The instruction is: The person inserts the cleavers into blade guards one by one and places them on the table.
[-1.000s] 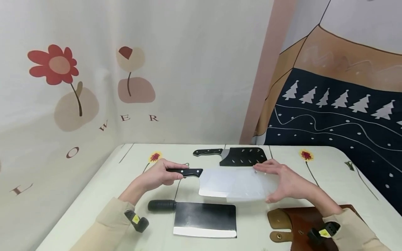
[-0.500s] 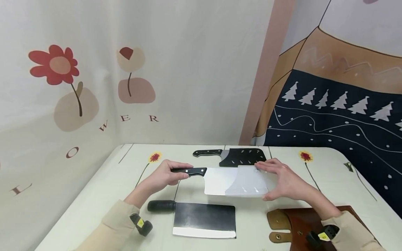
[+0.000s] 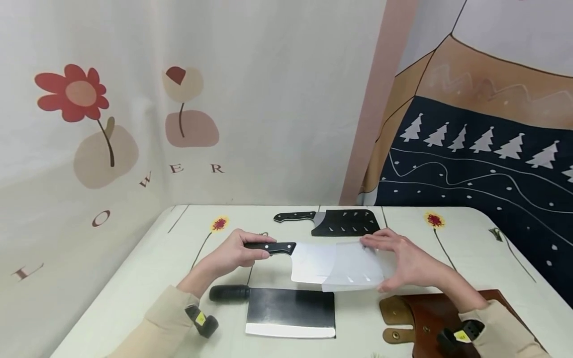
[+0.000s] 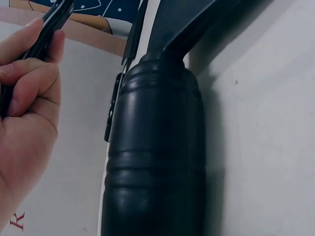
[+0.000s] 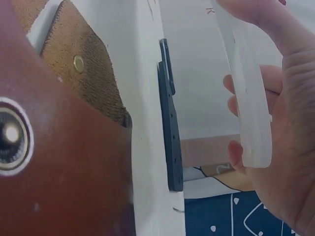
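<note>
My left hand (image 3: 237, 251) grips the black riveted handle of a cleaver (image 3: 309, 261), held level above the table with its blade pointing right. Over the right part of the blade sits a translucent blade cover (image 3: 358, 263); the part nearer the handle is bare. My right hand (image 3: 407, 258) pinches the cover by its upper and lower edges, fingers on top and thumb below. In the right wrist view the cover (image 5: 253, 113) appears edge-on between thumb and fingers. The left wrist view shows the fingers curled round the handle (image 4: 59, 17).
A dark-bladed cleaver (image 3: 291, 311) with a ribbed black handle (image 4: 155, 137) lies in front. Behind lies another cleaver in a black perforated cover (image 3: 349, 223). A brown leather sheath (image 3: 440, 318) with snap straps lies under the right forearm. Printed curtains (image 3: 277, 99) hang behind the table.
The left hand has moved slightly right with the cleaver, and less bare blade shows than one second ago. Over the last half second, the cover's lower edge has dropped a little.
</note>
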The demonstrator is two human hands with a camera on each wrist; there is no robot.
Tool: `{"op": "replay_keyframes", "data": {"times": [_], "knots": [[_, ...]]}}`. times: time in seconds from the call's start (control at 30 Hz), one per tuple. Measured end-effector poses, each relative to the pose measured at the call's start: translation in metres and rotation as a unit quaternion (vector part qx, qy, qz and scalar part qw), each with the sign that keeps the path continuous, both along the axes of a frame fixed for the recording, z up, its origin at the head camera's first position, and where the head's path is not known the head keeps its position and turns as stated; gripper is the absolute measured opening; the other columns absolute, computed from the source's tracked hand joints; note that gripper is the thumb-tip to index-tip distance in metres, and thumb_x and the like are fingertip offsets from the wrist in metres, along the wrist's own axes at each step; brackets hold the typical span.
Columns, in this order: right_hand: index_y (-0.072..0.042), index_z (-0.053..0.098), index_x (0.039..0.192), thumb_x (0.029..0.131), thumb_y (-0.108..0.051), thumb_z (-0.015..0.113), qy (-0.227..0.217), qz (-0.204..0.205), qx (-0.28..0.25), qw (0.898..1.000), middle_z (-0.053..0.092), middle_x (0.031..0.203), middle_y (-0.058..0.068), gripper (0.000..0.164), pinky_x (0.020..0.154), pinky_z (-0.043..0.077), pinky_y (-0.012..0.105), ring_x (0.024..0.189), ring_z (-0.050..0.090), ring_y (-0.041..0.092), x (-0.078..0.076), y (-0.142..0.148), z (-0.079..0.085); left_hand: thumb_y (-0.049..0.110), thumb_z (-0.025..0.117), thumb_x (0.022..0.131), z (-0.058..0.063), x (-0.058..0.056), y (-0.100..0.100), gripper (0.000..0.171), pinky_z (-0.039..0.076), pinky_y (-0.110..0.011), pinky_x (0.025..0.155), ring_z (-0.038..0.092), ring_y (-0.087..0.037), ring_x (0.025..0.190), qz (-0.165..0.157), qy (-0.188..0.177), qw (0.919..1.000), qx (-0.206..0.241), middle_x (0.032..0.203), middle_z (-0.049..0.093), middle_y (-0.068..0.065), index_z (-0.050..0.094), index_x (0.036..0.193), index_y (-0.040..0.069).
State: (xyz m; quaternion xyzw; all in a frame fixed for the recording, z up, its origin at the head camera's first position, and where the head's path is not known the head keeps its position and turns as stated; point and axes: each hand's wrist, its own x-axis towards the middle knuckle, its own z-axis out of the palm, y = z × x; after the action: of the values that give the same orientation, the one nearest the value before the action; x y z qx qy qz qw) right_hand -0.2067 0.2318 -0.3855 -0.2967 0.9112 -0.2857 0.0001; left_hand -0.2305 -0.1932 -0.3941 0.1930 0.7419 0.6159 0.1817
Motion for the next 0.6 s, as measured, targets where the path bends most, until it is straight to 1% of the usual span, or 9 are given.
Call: {"op": "replay_keyframes", "data": {"times": [0.07, 0.13, 0.17, 0.3, 0.4, 0.5, 0.6], "knots": [[-0.011, 0.063, 0.142, 0.061, -0.041, 0.095, 0.009, -0.015, 0.006, 1.0, 0.056, 0.136, 0.014, 0.092, 0.095, 0.046, 0.067, 0.126, 0.047, 0.04, -0.001, -0.001, 0.001, 0.003, 0.076, 0.09, -0.001, 0.0, 0.005, 0.041, 0.028, -0.022, 0.05, 0.034, -0.011, 0.053, 0.014, 0.006, 0.9999, -0.005, 0.101, 0.063, -0.013, 0.067, 0.129, -0.006], [-0.01, 0.063, 0.141, 0.061, -0.041, 0.096, 0.017, -0.031, 0.01, 0.999, 0.057, 0.137, 0.015, 0.093, 0.095, 0.046, 0.068, 0.126, 0.046, 0.04, -0.001, -0.003, 0.002, 0.004, 0.077, 0.09, -0.002, -0.001, 0.01, 0.042, 0.029, -0.022, 0.05, 0.036, -0.012, 0.054, 0.026, 0.01, 0.9996, -0.01, 0.092, 0.061, -0.012, 0.068, 0.129, -0.005], [-0.009, 0.063, 0.141, 0.061, -0.042, 0.096, 0.02, -0.037, 0.012, 0.999, 0.057, 0.137, 0.015, 0.093, 0.095, 0.045, 0.068, 0.126, 0.046, 0.04, -0.001, -0.004, 0.003, 0.004, 0.077, 0.09, -0.002, -0.001, 0.012, 0.041, 0.03, -0.022, 0.05, 0.037, -0.013, 0.055, 0.032, 0.013, 0.9993, -0.013, 0.091, 0.062, -0.011, 0.068, 0.129, -0.004], [-0.008, 0.063, 0.141, 0.06, -0.04, 0.097, 0.019, -0.049, 0.01, 0.999, 0.057, 0.137, 0.017, 0.093, 0.095, 0.045, 0.069, 0.125, 0.046, 0.041, -0.001, -0.005, 0.003, 0.002, 0.076, 0.09, -0.004, -0.003, 0.015, 0.04, 0.029, -0.023, 0.05, 0.037, -0.014, 0.055, 0.041, 0.015, 0.999, -0.014, 0.092, 0.062, -0.011, 0.069, 0.128, -0.004], [-0.009, 0.063, 0.141, 0.06, -0.04, 0.096, 0.016, -0.051, 0.01, 0.999, 0.057, 0.136, 0.017, 0.092, 0.094, 0.046, 0.068, 0.124, 0.047, 0.041, 0.0, -0.005, 0.003, 0.002, 0.076, 0.09, -0.005, -0.004, 0.014, 0.041, 0.029, -0.023, 0.05, 0.036, -0.013, 0.055, 0.031, 0.007, 0.9995, -0.008, 0.095, 0.062, -0.012, 0.068, 0.129, -0.005], [-0.009, 0.063, 0.141, 0.06, -0.039, 0.096, 0.006, -0.046, 0.007, 0.999, 0.057, 0.135, 0.015, 0.092, 0.094, 0.047, 0.067, 0.123, 0.048, 0.04, 0.001, -0.004, 0.003, 0.001, 0.075, 0.09, -0.005, -0.006, 0.012, 0.041, 0.028, -0.022, 0.049, 0.034, -0.012, 0.054, 0.007, -0.004, 1.0, 0.0, 0.097, 0.061, -0.011, 0.066, 0.13, -0.006], [-0.01, 0.063, 0.142, 0.061, -0.041, 0.096, -0.003, -0.032, 0.002, 0.999, 0.056, 0.134, 0.013, 0.093, 0.095, 0.047, 0.065, 0.123, 0.049, 0.038, 0.0, -0.003, 0.002, -0.001, 0.074, 0.09, -0.004, -0.008, 0.009, 0.041, 0.025, -0.022, 0.048, 0.03, -0.011, 0.052, -0.013, -0.012, 0.9998, 0.007, 0.094, 0.062, -0.01, 0.066, 0.13, -0.007]]}}
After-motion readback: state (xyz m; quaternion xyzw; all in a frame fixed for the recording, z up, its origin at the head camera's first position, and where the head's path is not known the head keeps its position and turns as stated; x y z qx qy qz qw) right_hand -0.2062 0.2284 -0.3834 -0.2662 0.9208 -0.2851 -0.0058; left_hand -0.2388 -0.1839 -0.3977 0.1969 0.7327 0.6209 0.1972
